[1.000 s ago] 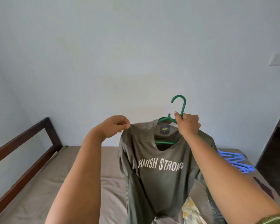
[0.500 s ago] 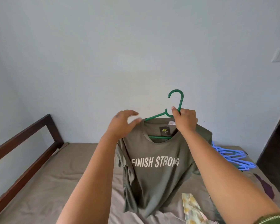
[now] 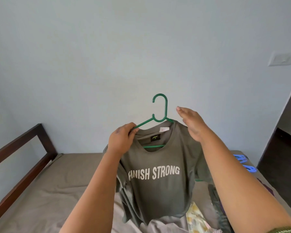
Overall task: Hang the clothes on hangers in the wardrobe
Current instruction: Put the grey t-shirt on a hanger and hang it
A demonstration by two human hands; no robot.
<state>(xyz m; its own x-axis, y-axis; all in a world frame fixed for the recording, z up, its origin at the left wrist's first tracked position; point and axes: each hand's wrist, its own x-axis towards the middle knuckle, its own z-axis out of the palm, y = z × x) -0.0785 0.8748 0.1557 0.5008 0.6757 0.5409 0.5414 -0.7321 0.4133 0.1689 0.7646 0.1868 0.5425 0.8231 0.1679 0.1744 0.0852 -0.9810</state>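
An olive T-shirt printed FINISH STRONG hangs over the bed on a green plastic hanger, whose hook points up. My left hand grips the hanger's left arm together with the shirt's left shoulder. My right hand is flat with straight fingers at the shirt's right shoulder, holding nothing. The hanger's right arm is hidden under the cloth. No wardrobe is in view.
A bed with a brown sheet and a dark wooden frame lies below. Blue hangers lie at its far right. More clothes, one with a floral print, are piled at the lower right. A dark doorway opens on the right.
My right hand has let go of the hanger's neck and opened beside the right shoulder. My left hand has taken hold of the hanger's left arm. The hook now stands upright.
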